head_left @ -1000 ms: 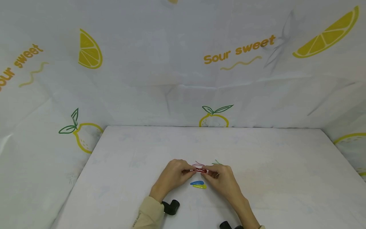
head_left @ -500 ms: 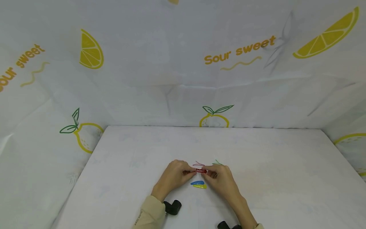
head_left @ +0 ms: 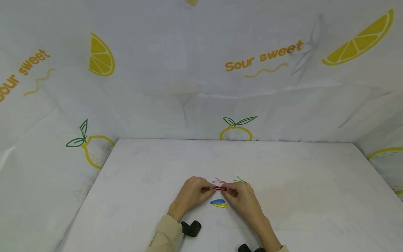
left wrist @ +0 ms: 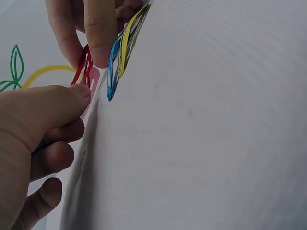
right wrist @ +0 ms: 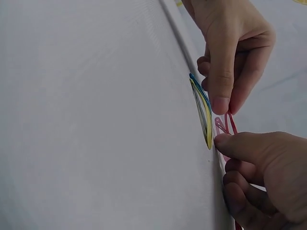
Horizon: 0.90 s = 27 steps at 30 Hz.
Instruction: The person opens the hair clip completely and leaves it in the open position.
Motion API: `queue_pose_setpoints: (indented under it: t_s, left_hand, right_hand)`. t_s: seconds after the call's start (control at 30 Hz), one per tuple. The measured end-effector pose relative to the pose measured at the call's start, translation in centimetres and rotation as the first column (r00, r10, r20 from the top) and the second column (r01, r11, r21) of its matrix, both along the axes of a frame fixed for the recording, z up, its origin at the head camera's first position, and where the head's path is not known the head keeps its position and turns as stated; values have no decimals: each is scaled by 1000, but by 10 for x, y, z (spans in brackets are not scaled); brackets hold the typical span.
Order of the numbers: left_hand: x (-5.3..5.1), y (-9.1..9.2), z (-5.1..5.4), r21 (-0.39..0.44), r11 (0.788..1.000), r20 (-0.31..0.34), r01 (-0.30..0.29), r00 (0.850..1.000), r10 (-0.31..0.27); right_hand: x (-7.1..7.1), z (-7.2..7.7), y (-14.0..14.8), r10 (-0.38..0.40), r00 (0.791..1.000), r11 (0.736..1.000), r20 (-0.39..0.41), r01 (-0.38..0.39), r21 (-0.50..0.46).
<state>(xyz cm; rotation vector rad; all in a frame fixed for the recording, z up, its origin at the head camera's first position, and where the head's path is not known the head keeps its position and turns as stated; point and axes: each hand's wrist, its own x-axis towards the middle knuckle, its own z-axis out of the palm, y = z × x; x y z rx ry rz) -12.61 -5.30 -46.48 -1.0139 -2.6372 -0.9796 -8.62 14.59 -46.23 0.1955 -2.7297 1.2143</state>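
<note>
A red snap hair clip [head_left: 220,188] is held just above the white table between both hands, its arms looking spread in the left wrist view. My left hand [head_left: 194,193] pinches its left end between thumb and finger. At the other end, the thumb and finger of my right hand [head_left: 245,199] pinch it. Nearer to me lie a blue snap clip [head_left: 217,201] and a yellow snap clip [head_left: 220,205], side by side. Beyond the hands are a pink clip [head_left: 218,181] and a green clip [head_left: 240,180], the green one partly covered by my right hand.
The white table [head_left: 302,196] reaches back to a pale curtain [head_left: 163,70] printed with lemons. A black wrist mount [head_left: 192,229] sits by the left wrist, and another black mount [head_left: 245,248] by the right one.
Both hands keep their pinch on the red clip and barely move. The left forearm has shifted slightly to the right. The clips on the table stay where they were.
</note>
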Motion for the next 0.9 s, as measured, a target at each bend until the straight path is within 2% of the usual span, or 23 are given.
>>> queue_pose_setpoints:
  t_s: [0.33, 0.9]
  left_hand:
    - [-2, 1, -9, 9, 1000, -43, -27, 999, 27]
    - [-1, 1, -11, 15, 999, -15, -36, 999, 36]
  right_hand:
    - [0, -2, 0, -6, 1000, 1000, -4, 6, -14]
    - [2, -6, 0, -18, 1000, 1000, -3, 18, -23]
